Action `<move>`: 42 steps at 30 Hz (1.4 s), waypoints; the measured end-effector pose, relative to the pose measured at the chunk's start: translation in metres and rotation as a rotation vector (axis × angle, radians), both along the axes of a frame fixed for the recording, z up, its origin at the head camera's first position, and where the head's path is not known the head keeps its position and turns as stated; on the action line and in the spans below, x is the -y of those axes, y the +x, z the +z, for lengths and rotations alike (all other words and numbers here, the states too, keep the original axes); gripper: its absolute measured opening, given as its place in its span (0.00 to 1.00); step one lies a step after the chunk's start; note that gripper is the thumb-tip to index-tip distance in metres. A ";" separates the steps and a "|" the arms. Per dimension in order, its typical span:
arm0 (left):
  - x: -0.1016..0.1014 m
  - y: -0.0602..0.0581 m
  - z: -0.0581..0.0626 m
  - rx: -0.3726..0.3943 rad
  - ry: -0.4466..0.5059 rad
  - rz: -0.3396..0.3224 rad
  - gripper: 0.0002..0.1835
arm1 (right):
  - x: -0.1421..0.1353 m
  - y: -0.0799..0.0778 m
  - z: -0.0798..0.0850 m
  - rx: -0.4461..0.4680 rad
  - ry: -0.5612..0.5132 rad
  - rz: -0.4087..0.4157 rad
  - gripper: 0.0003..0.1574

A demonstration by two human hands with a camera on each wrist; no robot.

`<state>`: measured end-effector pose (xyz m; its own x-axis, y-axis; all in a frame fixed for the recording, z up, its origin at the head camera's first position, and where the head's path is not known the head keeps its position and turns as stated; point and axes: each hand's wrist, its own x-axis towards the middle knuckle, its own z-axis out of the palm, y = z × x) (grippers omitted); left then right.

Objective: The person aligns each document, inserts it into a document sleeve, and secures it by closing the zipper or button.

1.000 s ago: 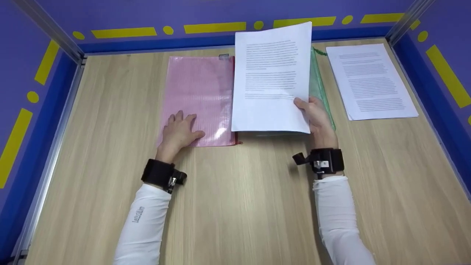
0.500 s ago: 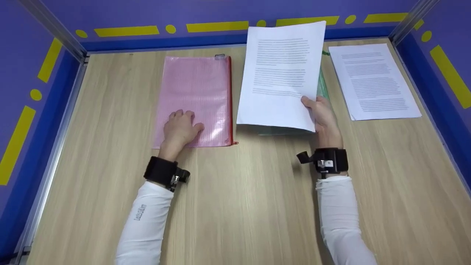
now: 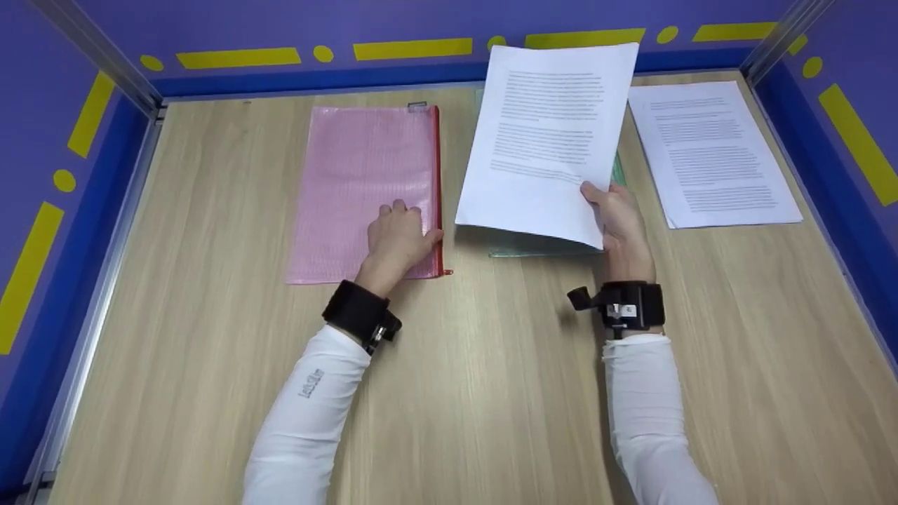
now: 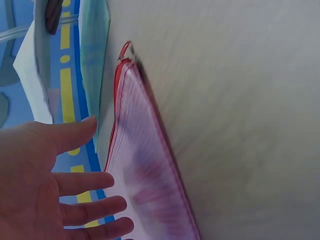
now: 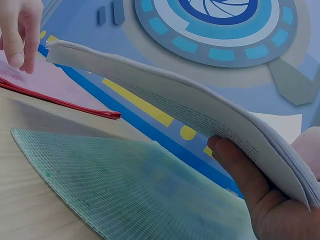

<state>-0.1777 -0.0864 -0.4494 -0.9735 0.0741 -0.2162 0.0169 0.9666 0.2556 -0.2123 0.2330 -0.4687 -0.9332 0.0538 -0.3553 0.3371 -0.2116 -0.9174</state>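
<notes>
Fingers (image 4: pixel 95 210) spread apart, the left hand (image 3: pixel 396 242) is over the pink pouch (image 3: pixel 351 154); the right hand (image 3: pixel 621 224) grips a paper stack (image 3: pixel 547 140), tilted above the green pouch (image 5: pixel 135 185). Farther right, another printed stack (image 3: pixel 715 154) lies on the tabletop (image 3: pixel 491 386).

Pink pouch (image 3: pixel 337 168), seemingly fine-lined, red zip (image 3: pixel 436 175); green gridded pouch (image 5: pixel 125 185); white dark-printed papers (image 3: pixel 551 133).

The left hand (image 3: pixel 397 240), fingers parted, is angled toward one o'clock, the right hand (image 3: pixel 621 221) held pinching toward twelve.
</notes>
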 end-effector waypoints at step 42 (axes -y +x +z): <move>-0.004 -0.005 -0.019 -0.196 0.206 0.233 0.11 | 0.009 -0.004 -0.006 0.029 0.036 0.024 0.28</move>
